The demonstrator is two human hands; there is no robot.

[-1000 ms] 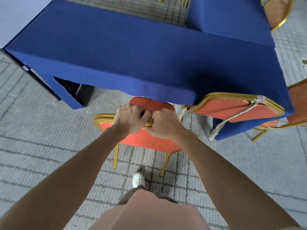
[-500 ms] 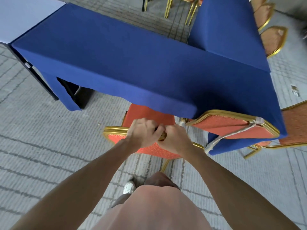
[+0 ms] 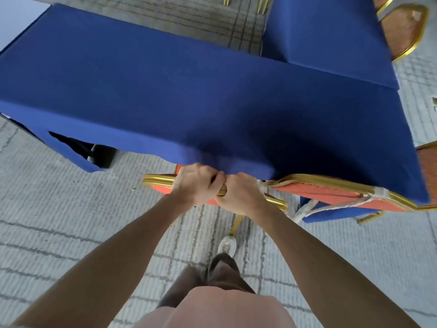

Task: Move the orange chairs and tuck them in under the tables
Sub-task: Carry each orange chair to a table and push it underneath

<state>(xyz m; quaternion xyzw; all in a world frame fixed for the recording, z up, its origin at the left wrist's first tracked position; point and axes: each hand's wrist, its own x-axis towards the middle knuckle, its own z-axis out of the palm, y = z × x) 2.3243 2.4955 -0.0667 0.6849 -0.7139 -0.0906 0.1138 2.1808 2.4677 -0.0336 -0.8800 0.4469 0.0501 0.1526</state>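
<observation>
Orange chair (image 3: 160, 189), gold metal frame, orange patterned upholstery: stands at the near long edge of the blue-clothed table (image 3: 189, 102), backrest top rail towards the person, seat almost wholly hidden under the hanging cloth, only a small orange corner showing beside the left hand; one gold leg (image 3: 236, 224) visible below the rail. Left hand (image 3: 196, 183): fingers curled over the top rail, gripping it, knuckles close against the cloth edge. Right hand (image 3: 241, 195): likewise wrapped round the same rail, just beside the left hand, thumbs nearly touching. Both hands sit at the middle of the rail, rail ends projecting to either side. Second orange chair (image 3: 331, 192): just right of the first, same make, backrest tilted, its upper part against the table corner; white strap (image 3: 314, 208) tied round its frame and trailing down. Second blue table (image 3: 331, 39): butted against the far right of the first. Further chair (image 3: 404, 27): beyond that table, top right. Another chair back (image 3: 428, 159): at the right edge, partly cut off. Grey patterned carpet (image 3: 59, 209): underfoot throughout. White shoe (image 3: 227, 243): on the carpet, just behind the gripped chair's leg
</observation>
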